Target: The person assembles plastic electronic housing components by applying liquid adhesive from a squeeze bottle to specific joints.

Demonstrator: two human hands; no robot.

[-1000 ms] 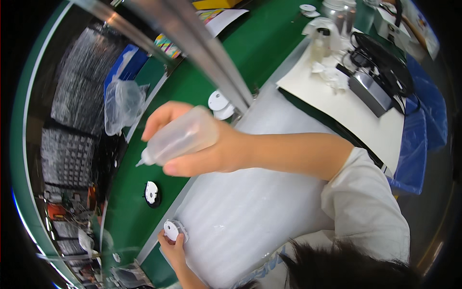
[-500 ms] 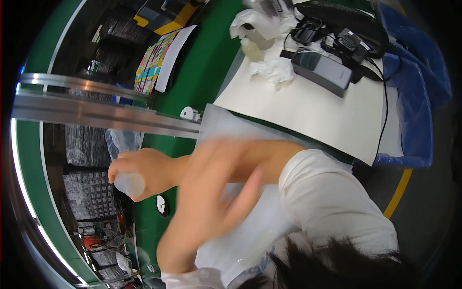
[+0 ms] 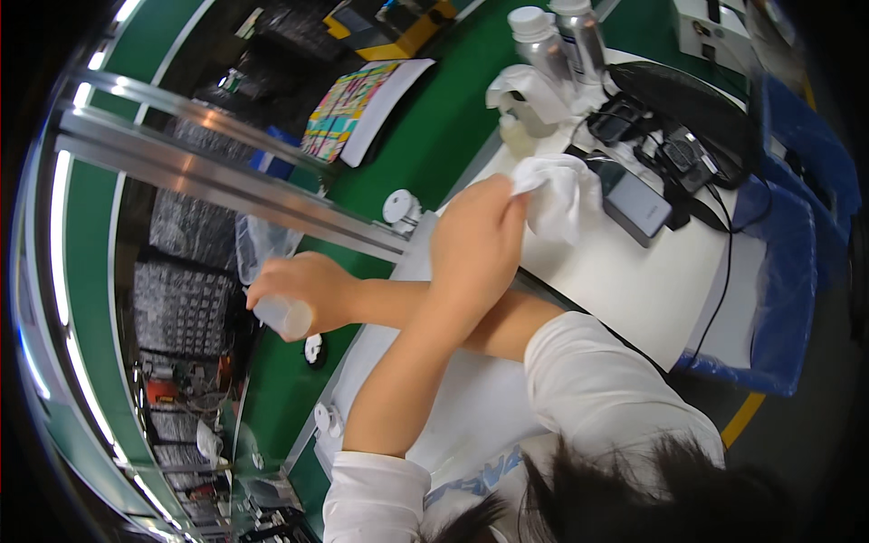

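Observation:
My right hand [image 3: 312, 288] reaches across to the left and is closed around a small translucent squeeze bottle [image 3: 284, 317], held over the green table surface [image 3: 434, 136]. My left hand [image 3: 475, 240] crosses above the right forearm and grips a crumpled white cloth [image 3: 557, 195] at the far edge of the white work mat [image 3: 425, 407]. Both forearms lie over that mat, crossed near its middle.
Small white round parts sit beside the mat [image 3: 398, 206] [image 3: 315, 348] [image 3: 326, 418]. A metal rail [image 3: 226, 190] runs across the left. Behind lie a colourful booklet [image 3: 348, 109], metal canisters [image 3: 543, 41], a grey power adapter [image 3: 638, 208] with black cables, and blue fabric [image 3: 787, 271] on the right.
My right hand carried the bottle further left and lower. My left hand left the small round part at the mat's near corner, swept up across the right arm and took hold of the white cloth.

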